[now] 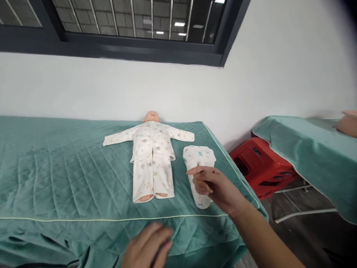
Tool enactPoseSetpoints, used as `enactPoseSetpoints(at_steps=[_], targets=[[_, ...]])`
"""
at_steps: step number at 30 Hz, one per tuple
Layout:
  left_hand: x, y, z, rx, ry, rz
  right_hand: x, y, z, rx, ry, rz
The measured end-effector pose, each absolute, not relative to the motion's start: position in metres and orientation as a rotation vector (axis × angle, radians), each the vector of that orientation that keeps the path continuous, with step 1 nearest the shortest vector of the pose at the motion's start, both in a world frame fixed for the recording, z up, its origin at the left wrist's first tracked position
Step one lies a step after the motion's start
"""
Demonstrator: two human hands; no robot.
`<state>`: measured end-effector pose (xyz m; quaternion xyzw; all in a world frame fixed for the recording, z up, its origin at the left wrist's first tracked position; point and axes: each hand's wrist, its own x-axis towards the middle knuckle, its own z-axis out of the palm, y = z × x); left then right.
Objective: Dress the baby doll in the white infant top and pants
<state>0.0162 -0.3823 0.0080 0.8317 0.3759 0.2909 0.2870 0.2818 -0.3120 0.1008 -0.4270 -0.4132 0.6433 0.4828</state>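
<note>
A baby doll [152, 116] lies face up on the green quilted cover, its arms spread. It wears a white printed jacket [152, 139] with long sleeves and white printed trousers [153, 178]; its feet show at the trouser ends. To its right lies a white item with teal prints, which looks like a folded diaper [200, 158]. My right hand [209, 182] hovers in front of it, fingers loosely bent, with nothing visible in them; contact cannot be told. My left hand [149, 243], blurred, is over the near edge of the bed, fingers half bent and thumb apart.
The green quilted cover [69, 178] spreads over the bed, against a white wall [111, 85]. A barred window [134, 22] is above. At the right stand red plastic stools [262, 163] and another green-covered table [306, 141] with a skin-coloured object [348, 124].
</note>
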Motion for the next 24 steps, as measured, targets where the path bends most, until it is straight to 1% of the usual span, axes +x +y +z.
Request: enactPoseSetpoints(at_steps=[3, 6, 9, 14, 19, 24], targets=[[0.021, -0.356, 0.036, 1.983, 1.13, 1.189, 0.228, -0.322, 0.094, -0.725, -0.795, 1.794], [0.017, -0.348, 0.064, 1.899, 1.141, 1.356, 0.189, -0.328, 0.082, -0.534, -0.687, 1.943], [0.007, -0.352, 0.075, 1.923, 1.177, 1.409, 0.161, -0.331, 0.069, -0.441, -0.617, 2.051], [-0.009, -0.356, 0.068, 1.96, 1.224, 1.433, 0.135, -0.33, 0.052, -0.316, -0.484, 2.181], [-0.014, -0.347, 0.068, 2.039, 1.23, 1.507, 0.125, -0.321, 0.047, -0.279, -0.521, 2.174], [-0.01, -0.334, 0.077, 2.088, 1.163, 1.656, 0.126, -0.302, 0.056, -0.243, -0.663, 2.105]])
